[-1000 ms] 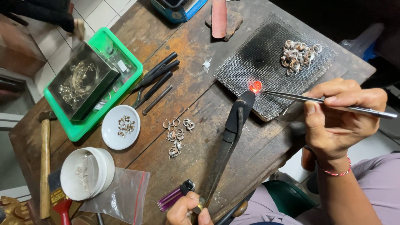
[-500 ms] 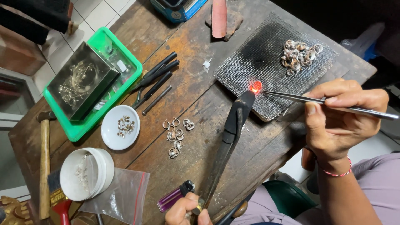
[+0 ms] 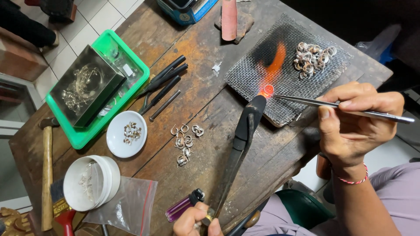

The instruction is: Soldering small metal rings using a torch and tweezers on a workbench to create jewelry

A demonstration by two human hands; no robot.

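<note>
My left hand (image 3: 197,220) grips the base of a long black torch (image 3: 239,140) at the bottom edge. Its nozzle points at a small ring glowing red-orange (image 3: 267,91) on a wire mesh pad (image 3: 284,65), and an orange flame (image 3: 275,59) licks across the mesh. My right hand (image 3: 354,118) pinches long steel tweezers (image 3: 337,104) whose tips reach the glowing ring. A heap of silver rings (image 3: 313,56) rests on the far part of the mesh.
Loose silver rings (image 3: 184,142) lie mid-table beside a white dish (image 3: 126,133) holding more. A green tray (image 3: 103,85) carries a dark box. Black pliers (image 3: 164,85), a purple lighter (image 3: 183,207), a white tub (image 3: 89,183), a plastic bag (image 3: 127,209), a hammer (image 3: 46,170) and a brush (image 3: 61,209) lie around.
An orange flame now spreads across the mesh beyond the glowing ring. Both hands, the torch and the tweezers stay almost where they were.
</note>
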